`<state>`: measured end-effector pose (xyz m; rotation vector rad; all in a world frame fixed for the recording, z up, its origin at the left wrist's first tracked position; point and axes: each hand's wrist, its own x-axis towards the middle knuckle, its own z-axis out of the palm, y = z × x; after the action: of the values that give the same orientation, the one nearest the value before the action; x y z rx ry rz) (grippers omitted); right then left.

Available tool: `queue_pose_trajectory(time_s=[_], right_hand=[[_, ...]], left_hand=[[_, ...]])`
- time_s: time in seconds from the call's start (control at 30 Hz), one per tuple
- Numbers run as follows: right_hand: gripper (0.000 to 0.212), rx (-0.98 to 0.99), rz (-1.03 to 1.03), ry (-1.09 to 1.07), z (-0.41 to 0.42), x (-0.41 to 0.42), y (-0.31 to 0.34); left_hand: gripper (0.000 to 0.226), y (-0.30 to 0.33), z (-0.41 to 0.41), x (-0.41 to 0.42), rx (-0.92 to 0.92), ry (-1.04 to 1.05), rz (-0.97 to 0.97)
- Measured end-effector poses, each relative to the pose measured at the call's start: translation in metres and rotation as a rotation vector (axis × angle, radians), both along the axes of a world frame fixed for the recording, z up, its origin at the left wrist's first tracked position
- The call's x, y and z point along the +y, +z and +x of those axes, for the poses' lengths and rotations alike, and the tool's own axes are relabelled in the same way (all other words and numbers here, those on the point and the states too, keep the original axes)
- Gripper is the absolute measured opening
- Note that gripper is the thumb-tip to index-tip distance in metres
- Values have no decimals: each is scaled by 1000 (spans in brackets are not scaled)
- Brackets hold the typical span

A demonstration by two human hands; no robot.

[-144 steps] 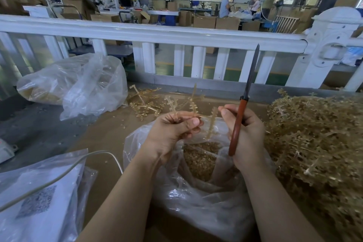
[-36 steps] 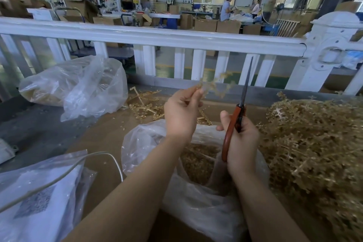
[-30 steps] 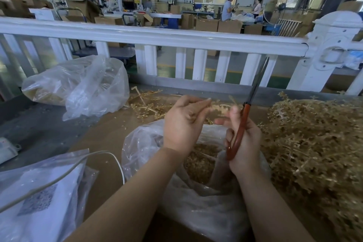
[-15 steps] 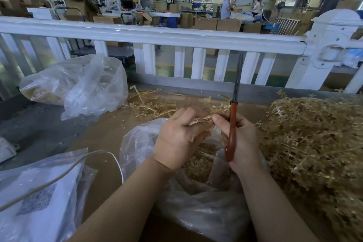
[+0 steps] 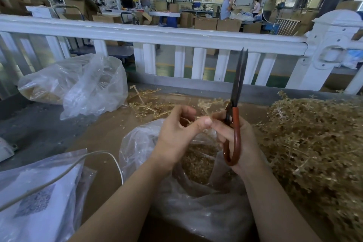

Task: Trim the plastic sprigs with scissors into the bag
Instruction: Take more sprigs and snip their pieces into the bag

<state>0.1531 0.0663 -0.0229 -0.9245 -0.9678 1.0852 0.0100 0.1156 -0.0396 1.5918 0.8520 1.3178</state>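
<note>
So that trimmings drop into the bag (image 5: 141,143), a sprig (image 5: 208,104) is pinched by the left hand (image 5: 176,135) above it, while scissors (image 5: 235,104) are gripped upright in the right hand (image 5: 239,143).

I'm seeing two bare forearms rising from six o'clock, no sleeves, no gloves. My left hand (image 5: 177,135) and right hand (image 5: 238,139) both carry no rings, no watch; nails short, unpainted.

blurred QR-like print on plastic bag (image 5: 39,192), no legible text
</note>
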Motion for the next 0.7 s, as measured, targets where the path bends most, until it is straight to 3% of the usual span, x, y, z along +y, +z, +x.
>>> queue_pose_trajectory(time_s=[0.07, 0.17, 0.4, 0.7], right_hand=[[27, -5, 48, 83, -1, -1, 1], [20, -80, 96, 152, -2, -2, -1], [5, -105, 40, 130, 3, 3, -8], [19, -78, 56, 126, 7, 7, -14]], left_hand=[[55, -1, 1, 1, -14, -58, -42], [18, 2, 0, 0, -209, -188, -19], [28, 10, -3, -4, -331, -211, 15], [36, 7, -4, -2, -368, -242, -72]])
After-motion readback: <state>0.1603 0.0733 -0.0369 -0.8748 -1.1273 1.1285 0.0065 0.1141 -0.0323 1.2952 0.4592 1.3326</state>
